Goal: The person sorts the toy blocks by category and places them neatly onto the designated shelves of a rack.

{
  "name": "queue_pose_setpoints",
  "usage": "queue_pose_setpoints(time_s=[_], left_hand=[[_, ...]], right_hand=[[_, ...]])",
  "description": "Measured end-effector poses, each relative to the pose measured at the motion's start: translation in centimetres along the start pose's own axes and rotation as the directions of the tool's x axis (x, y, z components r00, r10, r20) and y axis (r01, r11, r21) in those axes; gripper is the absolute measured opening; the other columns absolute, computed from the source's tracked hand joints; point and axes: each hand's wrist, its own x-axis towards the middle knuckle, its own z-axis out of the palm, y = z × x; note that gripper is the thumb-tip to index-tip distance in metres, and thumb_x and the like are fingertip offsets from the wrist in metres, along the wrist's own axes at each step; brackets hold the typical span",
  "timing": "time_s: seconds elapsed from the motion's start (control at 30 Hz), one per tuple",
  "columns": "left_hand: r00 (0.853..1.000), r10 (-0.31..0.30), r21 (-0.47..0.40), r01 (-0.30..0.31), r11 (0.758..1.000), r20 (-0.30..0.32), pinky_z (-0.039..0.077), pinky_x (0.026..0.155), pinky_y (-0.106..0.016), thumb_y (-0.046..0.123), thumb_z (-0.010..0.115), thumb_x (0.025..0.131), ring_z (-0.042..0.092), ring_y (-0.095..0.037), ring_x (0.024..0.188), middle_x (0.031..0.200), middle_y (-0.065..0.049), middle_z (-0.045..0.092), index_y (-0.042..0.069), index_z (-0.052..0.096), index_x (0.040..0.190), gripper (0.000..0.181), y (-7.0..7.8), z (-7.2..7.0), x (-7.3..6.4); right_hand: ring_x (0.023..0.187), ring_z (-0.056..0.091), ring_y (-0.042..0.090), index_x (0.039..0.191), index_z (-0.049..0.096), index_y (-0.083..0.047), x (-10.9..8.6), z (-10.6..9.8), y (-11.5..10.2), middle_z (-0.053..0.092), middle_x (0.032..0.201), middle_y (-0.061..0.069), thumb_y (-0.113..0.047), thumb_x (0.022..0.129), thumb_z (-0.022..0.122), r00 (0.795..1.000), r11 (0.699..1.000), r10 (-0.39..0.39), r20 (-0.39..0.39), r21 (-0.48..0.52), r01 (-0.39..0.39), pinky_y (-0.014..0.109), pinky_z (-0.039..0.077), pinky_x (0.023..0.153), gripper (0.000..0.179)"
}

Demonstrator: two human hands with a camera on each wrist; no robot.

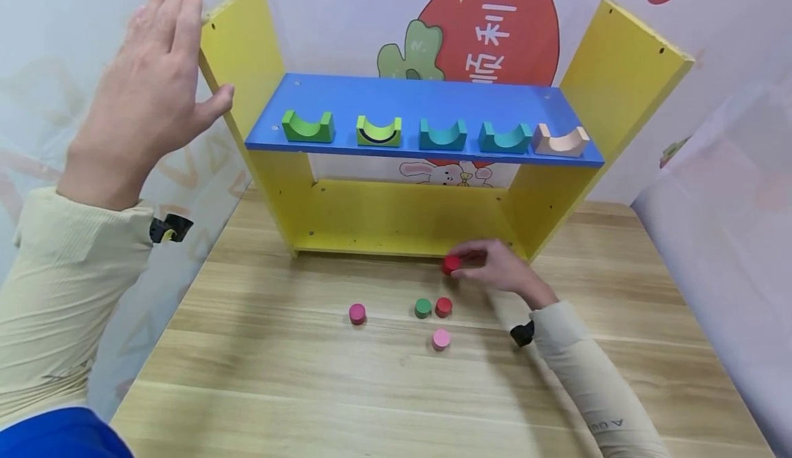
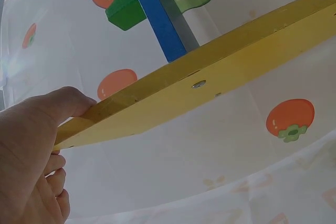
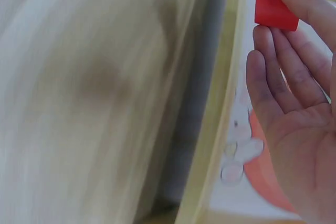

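My left hand (image 1: 151, 83) is at the upper left side panel (image 1: 244, 52) of a yellow and blue wooden shelf. In the left wrist view its thumb lies over one side of the panel end, with the fingers on the other. My right hand (image 1: 502, 267) pinches a red cylinder block (image 3: 274, 10) between thumb and fingertips, low before the shelf's front edge. On the tabletop nearby stand a green cylinder (image 1: 423, 308), another red cylinder (image 1: 443, 307), a pink cylinder (image 1: 441, 340) and a magenta cylinder (image 1: 357, 314).
Along the front of the blue board (image 1: 421, 100) sit several U-shaped blocks, from a green one (image 1: 307, 128) at left to a beige one (image 1: 560, 143) at right. The yellow bottom board (image 1: 396, 217) rests near the wooden tabletop (image 1: 297, 389). Printed cloth hangs behind.
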Motion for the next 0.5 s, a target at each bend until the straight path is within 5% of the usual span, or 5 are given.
queue_pose_setpoints(time_s=[0.27, 0.5], left_hand=[[1.0, -0.015, 0.005, 0.014, 1.0, 0.011, 0.003, 0.136, -0.051, 0.021, 0.062, 0.101, -0.001, -0.033, 0.168, 0.179, -0.016, 0.0, -0.002, 0.004, 0.168, 0.092, 0.1, 0.1, 0.2], [1.0, -0.021, 0.011, 0.021, 1.0, 0.019, 0.002, 0.136, -0.051, 0.021, 0.062, 0.101, -0.001, -0.033, 0.168, 0.179, -0.015, 0.0, -0.002, 0.003, 0.168, 0.092, 0.1, 0.1, 0.2]], right_hand=[[0.107, 0.074, 0.027, 0.123, 0.076, -0.009, -2.2, -3.3, 1.7, 0.079, 0.117, 0.01, -0.024, 0.092, 0.084, 0.982, 0.994, 0.096, -0.165, -0.041, -0.104, 0.044, 0.063, 0.097, 0.036], [0.106, 0.076, 0.031, 0.125, 0.074, -0.007, -3.3, -3.3, 2.8, 0.077, 0.122, 0.016, -0.029, 0.093, 0.083, 0.925, 0.977, 0.21, -0.318, 0.041, -0.208, 0.026, 0.065, 0.085, 0.04]])
